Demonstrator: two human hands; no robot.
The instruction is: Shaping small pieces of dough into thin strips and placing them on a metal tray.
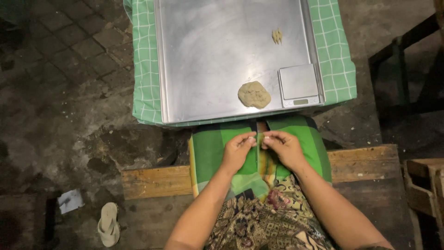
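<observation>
Floor fills most of my view: dark, cracked paving, with a pale sandal and a scrap of paper lying at lower left. Next down in size, the counter, covered in green checked cloth, carrying a big steel tray that is mostly bare metal. Contents of tray: one flattened lump of beige dough near the front edge, one small shaped dough piece with ridges further back on the right, and a small digital scale sitting in the front right corner with nothing on its platform. I'm seated on a wooden bench just in front of the counter, green plaid cloth across the lap. Left hand and right hand are held together over the lap, below the tray edge, fingertips meeting in the middle. Fingers of both hands are pressed together pinching a small bit of dough between them; it's mostly hidden, so I can't tell its shape. Progress, my read: early. One finished piece is laid out, one is being worked in hand, and the bulk lump on the tray looks barely drawn down. Tray has room for many more, so most of the portioning and shaping looks still ahead. A crate-like wooden box sits at right, contents not visible.
</observation>
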